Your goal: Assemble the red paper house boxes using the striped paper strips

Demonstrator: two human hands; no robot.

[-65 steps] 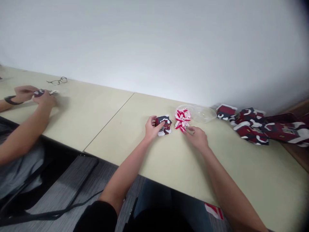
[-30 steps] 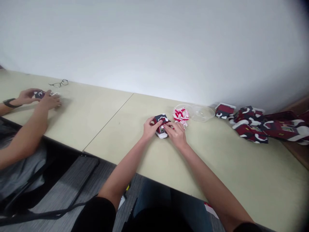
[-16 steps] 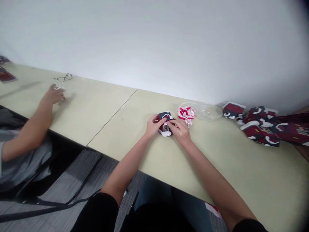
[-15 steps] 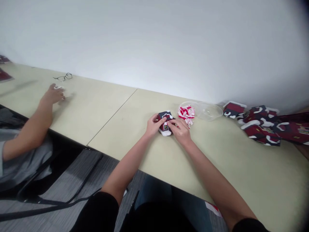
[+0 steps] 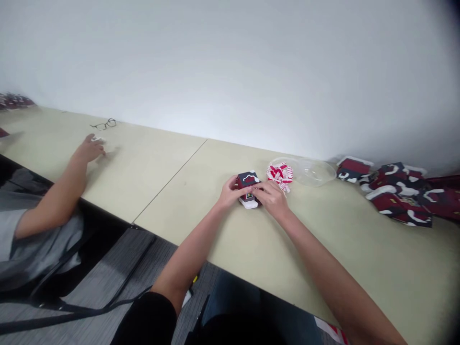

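A small house-shaped paper box (image 5: 248, 203), dark red with a navy, white-trimmed roof and a small window, stands on the table in front of me. My left hand (image 5: 230, 192) grips it from the left, with the thumb laid across its front. From the right, my right hand (image 5: 272, 197) closes on the same box, fingertips pressed just under the roof edge where they meet the left thumb. Any small piece under those fingertips is hidden. Just behind my right hand lies a heap of red-and-white striped pieces (image 5: 281, 173) in a clear plastic container (image 5: 316, 172).
Several similar house boxes (image 5: 398, 196) are piled at the right by the wall. On the left, a co-worker's hand (image 5: 89, 148) is near a small white piece and a pair of glasses (image 5: 104, 125). A table seam (image 5: 168, 181) runs left of my hands.
My view has shifted slightly, so everything sits a little lower and more to the right. My right fingertips have come closer to the left thumb on the box front.
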